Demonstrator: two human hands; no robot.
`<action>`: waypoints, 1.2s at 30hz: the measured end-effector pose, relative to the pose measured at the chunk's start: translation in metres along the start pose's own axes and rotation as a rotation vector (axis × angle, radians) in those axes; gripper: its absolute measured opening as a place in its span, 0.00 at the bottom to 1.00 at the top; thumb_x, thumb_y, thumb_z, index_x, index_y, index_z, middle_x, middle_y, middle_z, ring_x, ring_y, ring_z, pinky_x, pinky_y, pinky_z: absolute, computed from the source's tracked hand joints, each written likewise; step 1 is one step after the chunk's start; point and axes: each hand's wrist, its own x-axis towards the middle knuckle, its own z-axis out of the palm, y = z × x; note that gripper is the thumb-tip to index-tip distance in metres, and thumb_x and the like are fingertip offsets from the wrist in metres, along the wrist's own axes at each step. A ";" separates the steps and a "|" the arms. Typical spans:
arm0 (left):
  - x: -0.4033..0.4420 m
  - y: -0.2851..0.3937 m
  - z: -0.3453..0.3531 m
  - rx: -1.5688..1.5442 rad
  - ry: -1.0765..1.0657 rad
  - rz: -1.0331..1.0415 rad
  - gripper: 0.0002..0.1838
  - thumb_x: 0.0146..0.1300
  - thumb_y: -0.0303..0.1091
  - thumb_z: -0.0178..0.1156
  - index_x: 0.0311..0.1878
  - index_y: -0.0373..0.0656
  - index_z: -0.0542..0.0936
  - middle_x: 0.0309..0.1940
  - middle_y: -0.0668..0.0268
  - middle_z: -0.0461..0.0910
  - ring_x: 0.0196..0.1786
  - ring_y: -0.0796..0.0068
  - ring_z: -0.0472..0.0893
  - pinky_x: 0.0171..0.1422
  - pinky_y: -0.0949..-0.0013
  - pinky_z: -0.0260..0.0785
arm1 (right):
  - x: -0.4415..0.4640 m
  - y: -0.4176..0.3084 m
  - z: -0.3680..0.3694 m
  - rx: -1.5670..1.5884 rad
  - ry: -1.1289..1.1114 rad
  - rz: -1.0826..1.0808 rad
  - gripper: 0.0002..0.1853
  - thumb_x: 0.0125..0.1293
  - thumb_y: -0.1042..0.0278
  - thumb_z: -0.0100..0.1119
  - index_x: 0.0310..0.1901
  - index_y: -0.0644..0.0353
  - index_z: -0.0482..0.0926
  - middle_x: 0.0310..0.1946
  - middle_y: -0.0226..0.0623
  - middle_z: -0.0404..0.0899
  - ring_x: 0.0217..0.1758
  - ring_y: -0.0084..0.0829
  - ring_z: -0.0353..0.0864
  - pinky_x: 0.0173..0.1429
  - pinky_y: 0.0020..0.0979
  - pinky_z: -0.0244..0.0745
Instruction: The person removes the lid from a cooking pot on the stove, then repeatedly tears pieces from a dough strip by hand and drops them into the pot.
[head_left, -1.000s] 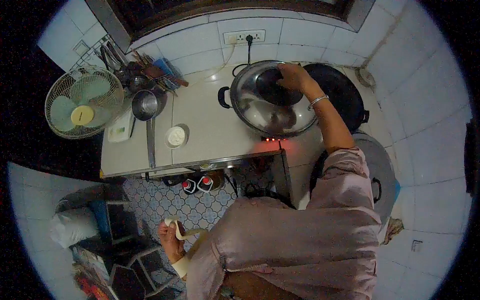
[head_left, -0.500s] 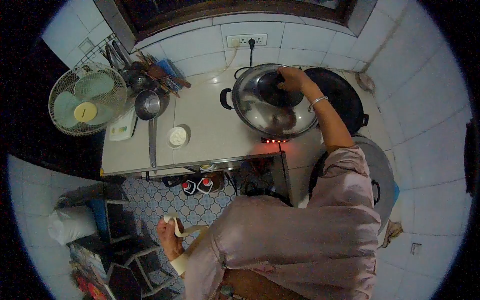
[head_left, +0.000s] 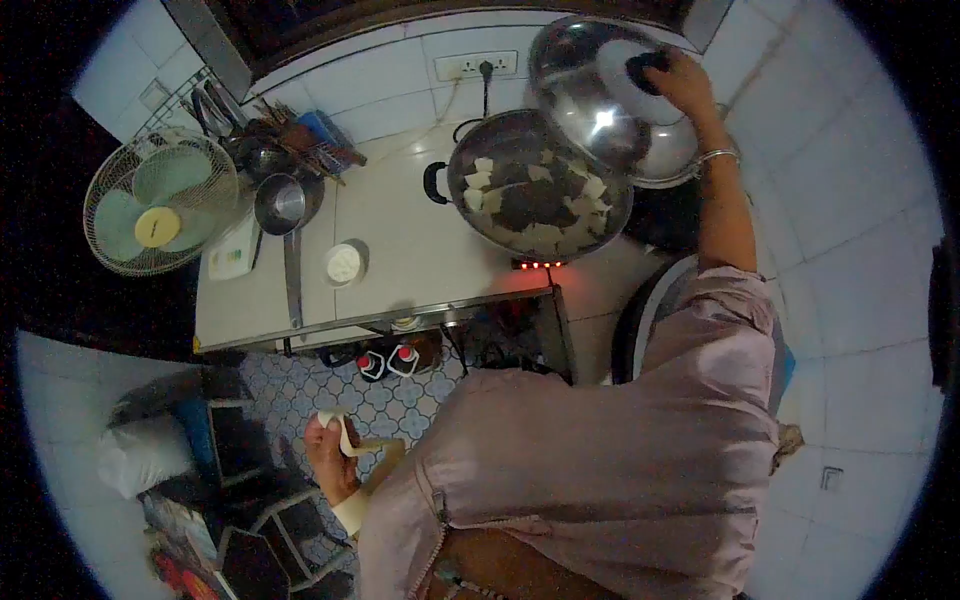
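My right hand point(head_left: 688, 85) grips the black knob of a shiny metal lid point(head_left: 590, 95), which is raised and tilted above the right side of a wide dark wok point(head_left: 437, 183). Pale flat pieces point(head_left: 480, 182), like torn dough, lie in the liquid inside the wok. Low on the left, over the floor, my left hand point(head_left: 333, 455) is closed round a long, pale strip of dough point(head_left: 375, 445). Part of that strip hangs in a loop, and more of it wraps my wrist.
On the counter point(head_left: 390, 250) are a small bowl of white stuff point(head_left: 345, 264), a long-handled ladle point(head_left: 292, 270) and a fan point(head_left: 158, 200). Red lights glow on the cooker front point(head_left: 540, 265). A dark pan point(head_left: 665, 220) is partly hidden behind the lid. Bottles point(head_left: 403, 360) stand below.
My right hand has lifted the lid off the wok, up and to the right, baring the pale pieces inside. My left hand still holds the dough strip, almost unmoved.
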 end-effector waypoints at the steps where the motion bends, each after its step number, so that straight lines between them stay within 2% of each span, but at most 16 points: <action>1: 0.002 0.000 0.001 0.008 -0.019 -0.001 0.05 0.57 0.30 0.56 0.33 0.42 0.71 0.20 0.69 0.72 0.18 0.83 0.69 0.19 0.80 0.60 | -0.008 -0.001 -0.016 -0.032 0.034 0.046 0.23 0.45 0.54 0.58 0.42 0.60 0.75 0.37 0.49 0.77 0.42 0.47 0.75 0.47 0.40 0.70; 7: 0.018 -0.008 0.015 -0.001 0.042 0.017 0.06 0.56 0.31 0.56 0.33 0.41 0.71 0.20 0.69 0.72 0.18 0.83 0.68 0.19 0.79 0.60 | -0.028 0.072 -0.022 -0.204 0.076 0.146 0.22 0.47 0.57 0.57 0.42 0.62 0.74 0.35 0.49 0.77 0.39 0.48 0.75 0.45 0.42 0.70; 9: 0.018 -0.007 0.014 0.066 0.083 -0.061 0.06 0.56 0.31 0.56 0.33 0.41 0.71 0.20 0.69 0.72 0.17 0.83 0.68 0.19 0.79 0.60 | -0.036 0.110 -0.014 -0.373 0.283 0.061 0.21 0.47 0.58 0.58 0.41 0.62 0.74 0.33 0.49 0.77 0.36 0.49 0.75 0.44 0.44 0.70; 10: 0.020 -0.006 0.018 0.134 0.134 -0.130 0.06 0.56 0.31 0.56 0.32 0.40 0.71 0.20 0.70 0.72 0.17 0.83 0.68 0.19 0.79 0.60 | -0.041 0.111 -0.020 -0.387 0.280 0.070 0.21 0.47 0.58 0.58 0.41 0.62 0.74 0.33 0.49 0.77 0.36 0.49 0.75 0.44 0.44 0.70; 12: 0.022 -0.003 0.040 0.111 0.122 -0.077 0.05 0.56 0.31 0.56 0.32 0.41 0.71 0.20 0.70 0.71 0.17 0.83 0.68 0.18 0.79 0.59 | -0.050 0.112 -0.028 -0.397 0.055 0.264 0.21 0.50 0.61 0.56 0.43 0.66 0.73 0.38 0.53 0.75 0.41 0.51 0.74 0.46 0.43 0.69; 14: 0.033 -0.014 0.034 0.087 0.033 -0.005 0.05 0.56 0.31 0.55 0.32 0.41 0.71 0.19 0.70 0.70 0.17 0.84 0.67 0.18 0.80 0.58 | -0.060 0.133 -0.018 -0.402 0.045 0.260 0.21 0.49 0.60 0.57 0.43 0.64 0.74 0.36 0.51 0.76 0.40 0.49 0.74 0.44 0.43 0.70; 15: 0.033 -0.012 0.044 0.087 0.038 -0.004 0.05 0.56 0.31 0.55 0.32 0.41 0.71 0.19 0.70 0.70 0.17 0.84 0.67 0.18 0.80 0.58 | -0.065 0.151 -0.004 -0.400 0.038 0.249 0.21 0.48 0.59 0.57 0.42 0.63 0.75 0.34 0.48 0.76 0.39 0.47 0.75 0.43 0.44 0.71; 16: 0.030 -0.006 0.058 0.102 0.076 -0.008 0.05 0.56 0.32 0.55 0.31 0.41 0.71 0.19 0.71 0.70 0.17 0.84 0.67 0.18 0.80 0.57 | -0.072 0.186 0.025 -0.409 0.151 0.272 0.18 0.48 0.60 0.57 0.39 0.63 0.75 0.33 0.49 0.76 0.40 0.47 0.75 0.43 0.43 0.71; 18: 0.030 -0.006 0.066 0.115 0.143 -0.008 0.05 0.56 0.32 0.55 0.31 0.42 0.72 0.19 0.71 0.70 0.17 0.84 0.66 0.19 0.80 0.57 | -0.081 0.209 0.053 -0.373 0.154 0.261 0.17 0.47 0.61 0.58 0.37 0.63 0.75 0.34 0.49 0.76 0.39 0.48 0.75 0.43 0.43 0.71; 20: 0.036 -0.009 0.055 0.143 -0.089 -0.042 0.08 0.57 0.34 0.58 0.36 0.44 0.71 0.22 0.72 0.71 0.21 0.84 0.69 0.21 0.80 0.61 | -0.092 0.219 0.080 -0.331 0.147 0.250 0.16 0.47 0.61 0.58 0.35 0.63 0.75 0.34 0.49 0.76 0.39 0.48 0.75 0.44 0.43 0.71; 23: 0.039 -0.014 0.068 0.141 0.072 -0.011 0.07 0.57 0.35 0.57 0.35 0.44 0.71 0.22 0.72 0.72 0.20 0.84 0.70 0.21 0.80 0.61 | -0.101 0.223 0.103 -0.286 0.057 0.218 0.17 0.46 0.61 0.60 0.37 0.62 0.75 0.35 0.49 0.75 0.40 0.48 0.74 0.45 0.42 0.70; 25: 0.032 -0.005 0.097 0.165 0.111 -0.020 0.07 0.58 0.34 0.57 0.34 0.43 0.72 0.21 0.72 0.72 0.20 0.84 0.69 0.21 0.80 0.61 | -0.100 0.212 0.117 -0.332 -0.229 0.346 0.23 0.50 0.61 0.58 0.46 0.66 0.71 0.40 0.54 0.74 0.43 0.49 0.73 0.46 0.43 0.69; 27: 0.030 -0.001 0.110 0.196 0.148 -0.033 0.06 0.58 0.34 0.57 0.33 0.43 0.72 0.21 0.72 0.72 0.20 0.84 0.69 0.21 0.79 0.60 | -0.103 0.194 0.116 -0.301 -0.248 0.339 0.23 0.50 0.61 0.59 0.46 0.66 0.71 0.41 0.53 0.74 0.44 0.48 0.73 0.47 0.43 0.69; 29: 0.033 -0.001 0.110 0.166 0.012 -0.036 0.07 0.57 0.34 0.55 0.29 0.42 0.72 0.19 0.73 0.69 0.20 0.85 0.66 0.22 0.79 0.56 | -0.103 0.180 0.115 -0.269 -0.270 0.337 0.23 0.50 0.60 0.59 0.46 0.65 0.71 0.42 0.52 0.74 0.45 0.47 0.73 0.48 0.43 0.69; 32: 0.030 0.000 0.122 0.233 0.157 -0.031 0.07 0.58 0.34 0.55 0.29 0.42 0.73 0.19 0.73 0.70 0.19 0.85 0.65 0.22 0.79 0.56 | -0.112 0.181 0.129 -0.244 -0.292 0.346 0.23 0.50 0.60 0.59 0.46 0.65 0.72 0.42 0.51 0.74 0.46 0.47 0.73 0.49 0.42 0.69; 36: 0.031 -0.003 0.121 0.203 0.148 -0.018 0.07 0.57 0.34 0.55 0.29 0.42 0.73 0.19 0.72 0.70 0.19 0.84 0.65 0.22 0.79 0.57 | -0.126 0.192 0.150 -0.222 -0.276 0.366 0.22 0.50 0.61 0.60 0.45 0.65 0.72 0.43 0.50 0.74 0.46 0.46 0.73 0.49 0.42 0.68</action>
